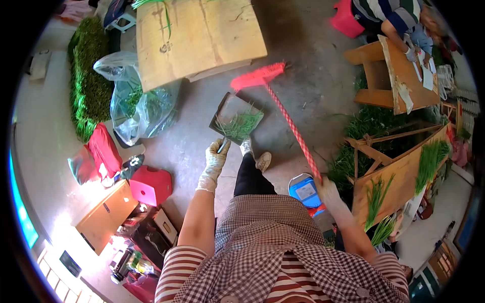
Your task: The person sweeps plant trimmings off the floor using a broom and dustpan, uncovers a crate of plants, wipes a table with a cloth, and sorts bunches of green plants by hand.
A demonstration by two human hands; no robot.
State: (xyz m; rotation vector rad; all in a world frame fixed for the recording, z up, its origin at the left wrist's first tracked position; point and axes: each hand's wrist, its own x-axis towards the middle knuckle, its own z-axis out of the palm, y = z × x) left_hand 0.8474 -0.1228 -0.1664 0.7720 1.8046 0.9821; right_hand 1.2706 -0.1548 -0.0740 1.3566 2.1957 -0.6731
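My left hand (216, 160), in a pale glove, is closed round the short handle of a dustpan (226, 108). Green plant scraps (241, 123) lie in the pan, which is above the floor or on it; I cannot tell which. My right hand (328, 193), also gloved, grips the red-and-white shaft of a broom (293, 126). The broom's red head (258, 77) is beyond the dustpan, apart from it, near the wooden table (202, 38).
A clear plastic bag (139, 103) with greens stands left, beside a green pile (91, 76). A pink stool (151, 186) is lower left, a blue container (306, 192) near my right hand. Benches (394, 197) with greens stand right; a person (399, 22) works upper right.
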